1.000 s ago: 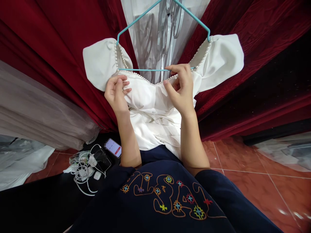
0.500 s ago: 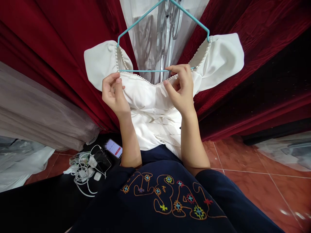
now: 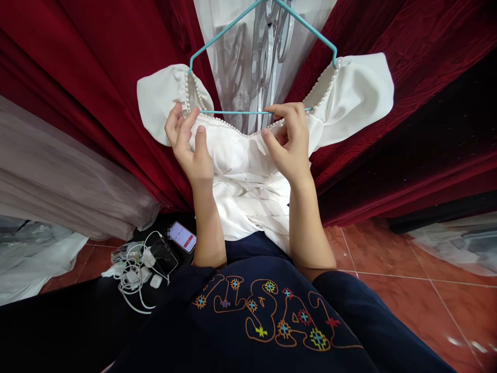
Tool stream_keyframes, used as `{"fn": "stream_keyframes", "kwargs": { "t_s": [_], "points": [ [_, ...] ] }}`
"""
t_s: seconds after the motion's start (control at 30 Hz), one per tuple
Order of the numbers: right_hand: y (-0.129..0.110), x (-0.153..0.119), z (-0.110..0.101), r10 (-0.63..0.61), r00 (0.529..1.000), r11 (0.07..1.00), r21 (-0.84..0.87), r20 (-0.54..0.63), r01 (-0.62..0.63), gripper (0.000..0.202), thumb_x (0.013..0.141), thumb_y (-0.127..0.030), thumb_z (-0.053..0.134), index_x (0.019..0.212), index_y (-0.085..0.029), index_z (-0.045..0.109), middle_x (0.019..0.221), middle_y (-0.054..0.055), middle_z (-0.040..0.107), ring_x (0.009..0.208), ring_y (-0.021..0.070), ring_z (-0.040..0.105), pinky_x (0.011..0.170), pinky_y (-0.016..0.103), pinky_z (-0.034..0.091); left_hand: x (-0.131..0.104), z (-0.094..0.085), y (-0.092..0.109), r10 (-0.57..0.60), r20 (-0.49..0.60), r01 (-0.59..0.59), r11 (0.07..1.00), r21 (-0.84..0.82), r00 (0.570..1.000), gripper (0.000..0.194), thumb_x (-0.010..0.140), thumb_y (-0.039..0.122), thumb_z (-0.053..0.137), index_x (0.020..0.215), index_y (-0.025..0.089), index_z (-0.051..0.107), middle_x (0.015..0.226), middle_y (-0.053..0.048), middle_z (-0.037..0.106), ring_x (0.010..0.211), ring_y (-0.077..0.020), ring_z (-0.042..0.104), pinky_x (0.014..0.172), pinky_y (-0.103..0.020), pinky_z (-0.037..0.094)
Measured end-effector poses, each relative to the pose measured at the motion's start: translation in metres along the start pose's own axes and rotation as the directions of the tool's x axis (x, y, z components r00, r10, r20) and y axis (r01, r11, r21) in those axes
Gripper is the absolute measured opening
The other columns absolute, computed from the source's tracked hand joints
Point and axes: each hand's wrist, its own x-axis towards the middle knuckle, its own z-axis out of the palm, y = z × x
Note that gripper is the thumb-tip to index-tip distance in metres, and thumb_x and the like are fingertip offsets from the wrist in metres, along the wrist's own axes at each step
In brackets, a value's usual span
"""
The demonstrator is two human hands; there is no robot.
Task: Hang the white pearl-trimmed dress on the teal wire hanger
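Observation:
A white dress [image 3: 233, 150] with puffed sleeves and a pearl-beaded neckline hangs from a light blue hanger [image 3: 306, 28]. My left hand [image 3: 192, 142] is at the neckline on the left, its fingers spread and the thumb apart from them. Its fingertips are close to the pearl edging and the left end of the hanger's bar. On the right, my right hand [image 3: 291, 140] grips the dress at the neckline, index finger along the bar and thumb on the bodice front. Its other fingers are curled and partly hidden.
Dark red curtains [image 3: 116, 77] flank the dress, with grey-white hangers [image 3: 267, 62] behind it. At lower left, a phone [image 3: 182, 237] and tangled white cables [image 3: 132, 280] lie on a black surface [image 3: 58, 321]. Red floor tiles [image 3: 392, 254] show at right.
My left hand has moved slightly up and right. Its fingers have opened out from a pinch towards the neckline. The right hand stays in place, and the dress has shifted very slightly right.

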Motion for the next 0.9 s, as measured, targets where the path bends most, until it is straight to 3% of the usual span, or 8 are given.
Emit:
{"fn": "stream_keyframes", "kwargs": {
  "t_s": [0.13,0.3,0.37,0.5,0.6,0.77,0.9],
  "points": [
    [-0.001,0.0,-0.001,-0.002,1.0,1.0,0.002,-0.001,0.002,0.04,0.102,-0.06,0.056,0.133,-0.036,0.063,0.128,0.011,0.058,0.107,0.0259,0.062,0.069,0.04,0.061,0.001,-0.002,-0.006,-0.057,0.009,0.057,0.997,-0.054,0.998,0.017,0.111,0.029,0.064,0.125,0.023,0.072,0.157,-0.002,0.055,0.159,-0.0261,0.04,0.136,-0.042,0.033],
    [-0.001,0.0,0.0,-0.003,1.0,1.0,0.019,-0.004,0.003,0.04,0.102,-0.061,0.056,0.132,-0.035,0.064,0.128,0.011,0.058,0.108,0.0263,0.063,0.07,0.041,0.062,0.003,-0.003,-0.01,-0.191,0.005,0.191,0.981,-0.03,0.982,0.03,0.119,0.041,0.05,0.126,0.02,0.07,0.163,-0.002,0.054,0.168,-0.0301,0.022,0.135,-0.047,0.033],
    [-0.001,0.0,0.0,0.008,1.0,1.0,0.011,-0.002,-0.008,0.04,0.102,-0.06,0.056,0.133,-0.035,0.064,0.129,0.011,0.058,0.107,0.0259,0.063,0.071,0.041,0.063,0.003,-0.003,-0.01,-0.198,-0.018,0.197,0.98,-0.028,0.98,0.033,0.12,0.042,0.05,0.126,0.017,0.07,0.16,-0.002,0.056,0.167,-0.0303,0.026,0.135,-0.048,0.033],
    [0.0,0.0,0.0,0.017,1.0,1.0,0.006,0.005,-0.017,0.041,0.101,-0.061,0.056,0.134,-0.036,0.064,0.129,0.011,0.058,0.106,0.0259,0.062,0.072,0.042,0.063,0.003,-0.002,-0.009,-0.118,-0.002,0.118,0.993,-0.028,0.993,0.02,0.114,0.033,0.063,0.127,0.019,0.071,0.157,-0.005,0.057,0.159,-0.0277,0.042,0.136,-0.043,0.034],
    [0.001,0.0,0.0,0.013,1.0,1.0,0.003,0.011,-0.013,0.042,0.101,-0.062,0.056,0.134,-0.036,0.063,0.129,0.011,0.058,0.108,0.0262,0.062,0.073,0.042,0.064,0.001,0.0,-0.009,-0.061,0.006,0.061,0.998,0.004,0.998,0.019,0.112,0.03,0.065,0.127,0.021,0.072,0.157,-0.006,0.054,0.158,-0.0248,0.043,0.137,-0.039,0.032],
    [0.0,0.0,0.001,0.012,1.0,1.0,-0.014,0.02,-0.012,0.042,0.103,-0.062,0.054,0.135,-0.036,0.062,0.13,0.011,0.058,0.113,0.0271,0.062,0.077,0.044,0.065,-0.003,0.003,-0.014,-0.082,0.073,0.083,0.996,-0.017,0.994,0.026,0.108,0.043,0.07,0.131,0.032,0.072,0.174,0.002,0.037,0.169,-0.0264,0.021,0.142,-0.045,0.021],
    [-0.003,-0.001,0.001,-0.002,1.0,1.0,0.008,0.004,0.002,0.041,0.103,-0.061,0.054,0.134,-0.035,0.063,0.129,0.011,0.058,0.113,0.0268,0.063,0.076,0.043,0.066,-0.002,0.0,-0.021,-0.12,0.124,0.121,0.993,0.0,0.985,0.039,0.102,0.058,0.076,0.135,0.038,0.068,0.176,0.007,0.035,0.172,-0.0261,0.005,0.144,-0.045,0.013]
  ]
}}
